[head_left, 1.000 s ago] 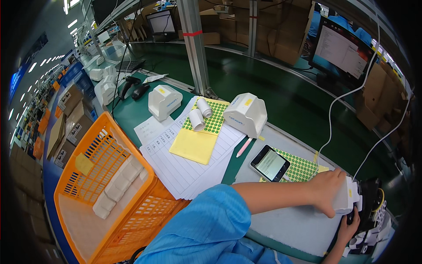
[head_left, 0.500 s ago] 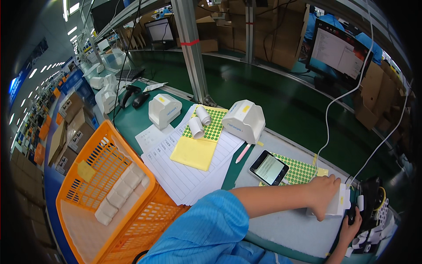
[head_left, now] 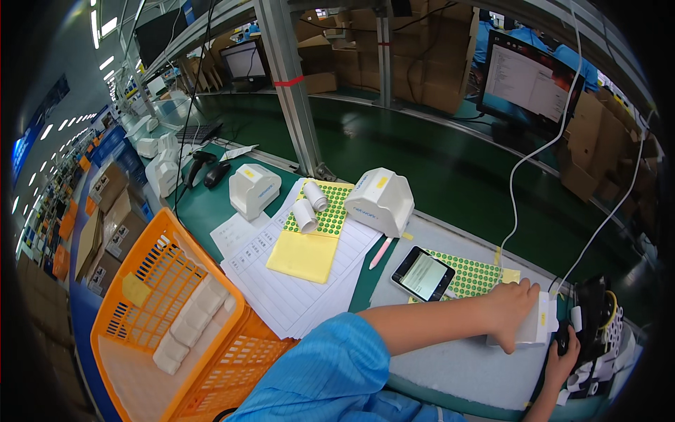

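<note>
My left hand (head_left: 515,309) reaches across from the lower middle, its fingers curled over a white plastic device (head_left: 540,325) on the grey mat (head_left: 450,362). My fingers hide much of that device. Farther right, my right hand (head_left: 560,362) is closed around a small rounded black device (head_left: 562,339), which looks like a computer mouse. Left of my left hand lies a phone (head_left: 423,274) with a lit screen. It overlaps a sheet of round green stickers (head_left: 472,276). A thin white cable (head_left: 512,204) runs down behind my left hand.
An orange basket (head_left: 238,287) with white blocks stands at left. Papers (head_left: 309,306), a yellow sheet (head_left: 302,256), white rolls (head_left: 305,216) and a pink pen (head_left: 381,253) lie centrally. White housings (head_left: 380,202) stand behind; a monitor (head_left: 531,79) and metal post (head_left: 292,91) are farther back.
The whole view has shifted slightly, with the bench things now a little farther left. Both hands keep their grip and stay almost in place.
</note>
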Demonstrator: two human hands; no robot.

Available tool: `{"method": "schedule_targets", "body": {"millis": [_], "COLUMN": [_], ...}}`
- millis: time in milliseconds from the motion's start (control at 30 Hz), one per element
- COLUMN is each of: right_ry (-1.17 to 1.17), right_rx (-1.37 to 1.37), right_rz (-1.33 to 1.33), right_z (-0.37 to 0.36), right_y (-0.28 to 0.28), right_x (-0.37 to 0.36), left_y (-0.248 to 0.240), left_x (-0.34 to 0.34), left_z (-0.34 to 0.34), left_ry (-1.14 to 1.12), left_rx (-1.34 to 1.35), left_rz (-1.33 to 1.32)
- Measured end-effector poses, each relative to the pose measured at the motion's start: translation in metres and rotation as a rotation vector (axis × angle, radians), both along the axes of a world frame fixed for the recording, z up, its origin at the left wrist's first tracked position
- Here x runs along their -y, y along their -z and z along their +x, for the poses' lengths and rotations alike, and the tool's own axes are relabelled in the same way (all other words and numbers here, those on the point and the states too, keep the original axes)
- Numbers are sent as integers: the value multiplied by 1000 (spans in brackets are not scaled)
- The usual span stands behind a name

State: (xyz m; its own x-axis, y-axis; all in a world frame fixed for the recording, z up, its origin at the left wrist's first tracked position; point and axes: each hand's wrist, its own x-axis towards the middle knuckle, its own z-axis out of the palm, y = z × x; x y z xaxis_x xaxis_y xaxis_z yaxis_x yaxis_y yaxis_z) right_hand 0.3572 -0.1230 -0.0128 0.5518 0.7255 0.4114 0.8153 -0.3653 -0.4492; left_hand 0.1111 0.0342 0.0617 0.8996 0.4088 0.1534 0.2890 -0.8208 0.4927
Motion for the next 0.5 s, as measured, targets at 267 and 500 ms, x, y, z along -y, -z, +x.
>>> {"method": "schedule_targets", "body": {"millis": [267,500], "right_ry": [42,38], "right_rx": [-29,-32], "right_rz": [-56,-1], "right_z": [-9,-15], "right_y": [-7,-8], "right_x": [6,-2], "left_y": [-8,-9], "left_x": [6,5], "left_z": [-1,-3], "left_ry": [4,-2], "left_rx": [-39,-83], "left_rz": [-22,-55]}}
